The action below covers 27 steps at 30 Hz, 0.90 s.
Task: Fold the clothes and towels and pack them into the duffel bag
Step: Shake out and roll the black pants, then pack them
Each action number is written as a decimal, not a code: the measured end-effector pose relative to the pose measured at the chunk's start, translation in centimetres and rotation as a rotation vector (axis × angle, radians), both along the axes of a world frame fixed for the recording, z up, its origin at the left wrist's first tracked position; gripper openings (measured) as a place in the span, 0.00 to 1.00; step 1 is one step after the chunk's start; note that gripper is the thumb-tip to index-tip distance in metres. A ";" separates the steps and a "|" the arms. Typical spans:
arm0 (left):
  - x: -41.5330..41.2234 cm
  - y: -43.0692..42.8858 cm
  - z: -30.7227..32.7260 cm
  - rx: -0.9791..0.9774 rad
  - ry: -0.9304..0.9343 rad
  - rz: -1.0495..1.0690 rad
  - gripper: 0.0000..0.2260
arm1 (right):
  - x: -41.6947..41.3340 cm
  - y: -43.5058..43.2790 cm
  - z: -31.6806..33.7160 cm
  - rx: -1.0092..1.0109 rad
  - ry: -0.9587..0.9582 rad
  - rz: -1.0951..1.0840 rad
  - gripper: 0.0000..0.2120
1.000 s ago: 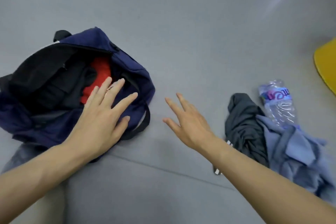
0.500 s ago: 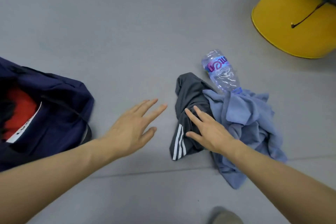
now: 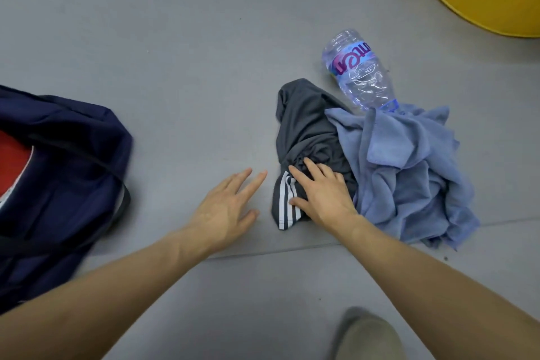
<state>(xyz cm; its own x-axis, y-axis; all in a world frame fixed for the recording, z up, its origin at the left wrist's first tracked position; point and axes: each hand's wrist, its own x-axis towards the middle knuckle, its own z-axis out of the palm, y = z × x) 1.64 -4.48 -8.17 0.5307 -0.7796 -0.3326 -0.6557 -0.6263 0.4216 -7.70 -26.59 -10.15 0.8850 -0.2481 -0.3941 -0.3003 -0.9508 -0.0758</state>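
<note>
Now right hand [image 3: 324, 199] presses grey garment [image 3: 304, 123], left hand [image 3: 225, 207] beside.

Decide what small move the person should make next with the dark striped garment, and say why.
Probably close the right hand on the dark striped garment and draw it clear of the blue towel. The hand rests flat on it, the towel overlaps one edge, and it lies crumpled, so it cannot be folded where it is.
</note>
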 end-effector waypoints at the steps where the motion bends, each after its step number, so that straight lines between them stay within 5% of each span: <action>1: 0.1 0.2 0.0 0.008 0.000 0.005 0.32 | 0.0 -0.1 0.0 -0.004 -0.025 -0.002 0.31; 6: -0.1 0.8 0.3 -0.004 0.019 0.023 0.31 | -0.4 0.2 0.2 0.116 -0.187 -0.097 0.16; 17: 0.2 1.8 1.5 -0.176 0.192 0.227 0.27 | 1.8 3.6 2.5 0.540 -0.317 -0.286 0.08; 24: 2.0 2.9 3.8 -0.332 0.441 0.532 0.21 | 5.0 6.1 5.9 1.030 -0.459 -0.523 0.08; 27: 3.1 3.7 5.1 -0.301 0.500 0.468 0.27 | 6.4 7.1 8.0 1.214 -0.482 -0.599 0.08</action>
